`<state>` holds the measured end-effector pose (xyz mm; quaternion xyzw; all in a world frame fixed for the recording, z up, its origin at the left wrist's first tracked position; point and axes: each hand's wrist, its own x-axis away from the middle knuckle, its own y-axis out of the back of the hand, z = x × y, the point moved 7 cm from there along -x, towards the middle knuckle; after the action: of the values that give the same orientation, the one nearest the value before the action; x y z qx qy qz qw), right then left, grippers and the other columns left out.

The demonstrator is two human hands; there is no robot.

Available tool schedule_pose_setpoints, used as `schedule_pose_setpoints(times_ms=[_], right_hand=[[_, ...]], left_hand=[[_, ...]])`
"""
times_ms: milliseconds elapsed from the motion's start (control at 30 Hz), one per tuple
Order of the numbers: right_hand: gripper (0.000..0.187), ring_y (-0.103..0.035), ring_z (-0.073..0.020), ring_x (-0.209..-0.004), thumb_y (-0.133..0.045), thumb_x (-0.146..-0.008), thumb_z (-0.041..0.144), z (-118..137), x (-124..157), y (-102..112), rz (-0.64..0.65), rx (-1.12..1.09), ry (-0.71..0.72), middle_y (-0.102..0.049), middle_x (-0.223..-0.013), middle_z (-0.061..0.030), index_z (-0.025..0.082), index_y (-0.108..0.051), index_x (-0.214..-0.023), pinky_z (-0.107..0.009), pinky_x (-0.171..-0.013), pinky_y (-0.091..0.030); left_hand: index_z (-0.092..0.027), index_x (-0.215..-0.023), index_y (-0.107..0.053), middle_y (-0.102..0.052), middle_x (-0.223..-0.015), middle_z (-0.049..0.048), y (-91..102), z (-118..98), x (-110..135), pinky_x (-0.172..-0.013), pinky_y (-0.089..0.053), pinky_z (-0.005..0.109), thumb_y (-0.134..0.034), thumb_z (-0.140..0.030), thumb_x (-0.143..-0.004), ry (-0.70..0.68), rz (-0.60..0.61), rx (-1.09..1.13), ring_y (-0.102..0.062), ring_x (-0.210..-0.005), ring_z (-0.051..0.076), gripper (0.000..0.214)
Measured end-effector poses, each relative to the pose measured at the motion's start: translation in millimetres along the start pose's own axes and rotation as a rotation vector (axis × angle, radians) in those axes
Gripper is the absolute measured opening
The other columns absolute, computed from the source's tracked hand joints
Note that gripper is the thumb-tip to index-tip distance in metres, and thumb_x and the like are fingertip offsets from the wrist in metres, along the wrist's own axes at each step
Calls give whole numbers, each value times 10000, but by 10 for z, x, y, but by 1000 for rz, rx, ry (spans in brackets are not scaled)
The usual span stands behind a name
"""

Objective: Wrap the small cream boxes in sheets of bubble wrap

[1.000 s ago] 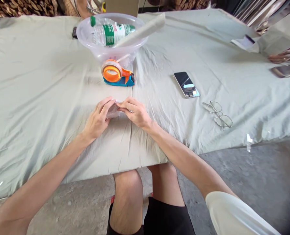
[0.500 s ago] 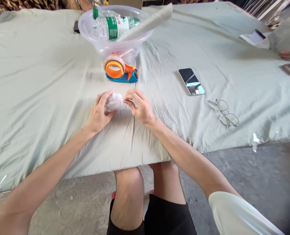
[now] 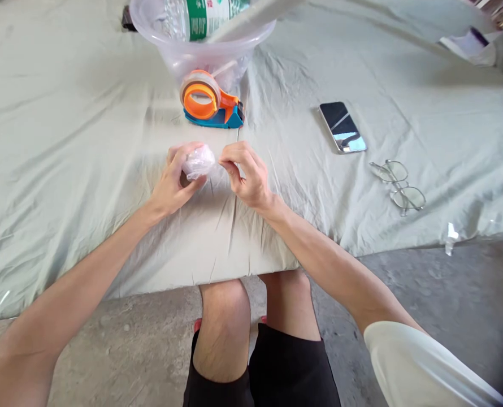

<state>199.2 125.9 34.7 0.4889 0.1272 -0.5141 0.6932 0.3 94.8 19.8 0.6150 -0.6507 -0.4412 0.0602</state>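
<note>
- A small pale bundle (image 3: pixel 200 159) sits at the centre of the scene, above the near part of a cloth-covered worktop (image 3: pixel 86 124). It looks wrapped in crinkled clear film (image 3: pixel 197 173); what is inside cannot be made out.
- The left hand (image 3: pixel 170 183) grips the bundle from the left, fingers on the far side, thumb on the near side.
- The right hand (image 3: pixel 249 174) is just right of the bundle, thumb and finger pressed together at the tips. Whether they pinch a thin bit of film or tape is too fine to tell.
- Judging by the look, the wrapping is largely round the bundle; its right side seems uneven, so smoothing or fastening may be left.
- Just beyond the hands stands an orange and blue tape dispenser (image 3: pixel 230 116). Behind it, a clear basin (image 3: pixel 179 56) blocks the far side, holding a bottle (image 3: pixel 198 20) and a white roll (image 3: pixel 255 21).
- To the right, apart from the hands, lie a phone (image 3: pixel 342 127) and, nearer, glasses (image 3: pixel 407 198); neither is in the way.
</note>
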Motion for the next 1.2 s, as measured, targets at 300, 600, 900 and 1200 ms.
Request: schedule_pose_setpoints(times_ms=[300,600,900,1200], right_hand=[[441,-742,-273,-1252,-355,-1276,415,-17,-27,-58,78,8,-43,-759,-1278,-116,310,-777,-1347,-484,-1133,-643],[443,-738,-245,-1239,-292,-1245,157,391,-161,75,334,180,211,-747,-1264,-84,279,-717,-1263,-488,-1150,-616],[326,-756,-222,-1035,-458,-1245,218,1255,261,883,349,-51,-20,-783,-1148,-41,284,-764,-1156,-450,-1021,-623],[184,-759,-229,-857,-760,-1034,340,970,1394,1496,879,-285,-845,-790,-935,-11,288,-789,-1208,-379,-785,-574]], left_hand=[[-299,-1413,-770,-784,-1518,120,16,-28,-55,-1241,-645,512,-565,-758,-1187,18,-10,56,-738,-1475,316,551],[-222,-1381,-678,-803,-1445,13,-22,34,-109,-1271,-638,454,-307,-731,-1212,-18,-18,-121,-751,-1460,197,652],[-250,-1409,-698,-787,-1448,70,-10,39,-87,-1308,-598,562,-380,-770,-1195,-35,26,-90,-698,-1512,272,646],[-296,-1405,-722,-785,-1398,90,13,88,-71,-1264,-619,580,-569,-739,-1188,-114,-16,10,-684,-1416,307,516]])
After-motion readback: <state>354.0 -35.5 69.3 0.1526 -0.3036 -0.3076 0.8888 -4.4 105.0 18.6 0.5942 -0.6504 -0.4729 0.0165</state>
